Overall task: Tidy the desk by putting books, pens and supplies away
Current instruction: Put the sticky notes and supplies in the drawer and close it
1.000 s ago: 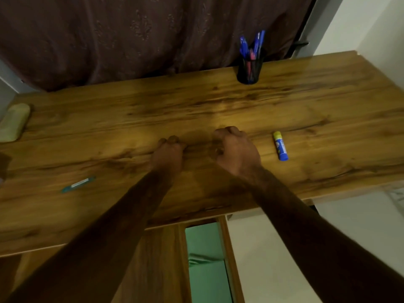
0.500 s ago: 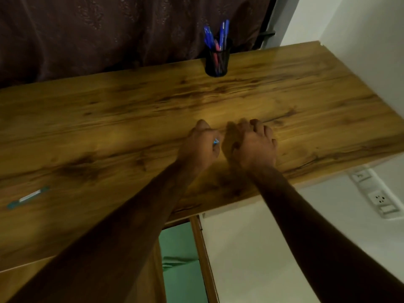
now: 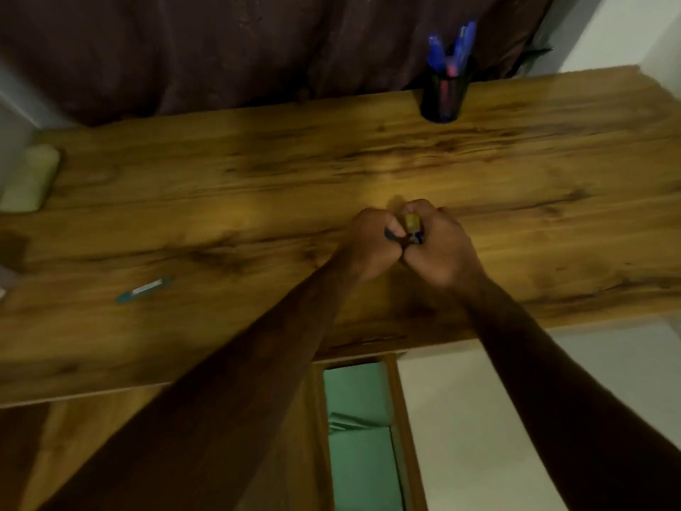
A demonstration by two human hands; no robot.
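Lifted off the desk (image 3: pixel 516 171), glue stick (image 3: pixel 411 222) now sits gripped between closed left hand (image 3: pixel 372 239) and right hand (image 3: pixel 440 245); pen holder (image 3: pixel 444 95) far; storing likely next.

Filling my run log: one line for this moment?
both hands closed on glue stick | teal pen loose on desk | pen cup at back

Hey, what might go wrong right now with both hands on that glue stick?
Both hands grip the glue stick in blurred motion; if it opens, the cap may drop onto the desk and roll off the near edge. The teal pen lying loose to the left could get forgotten.
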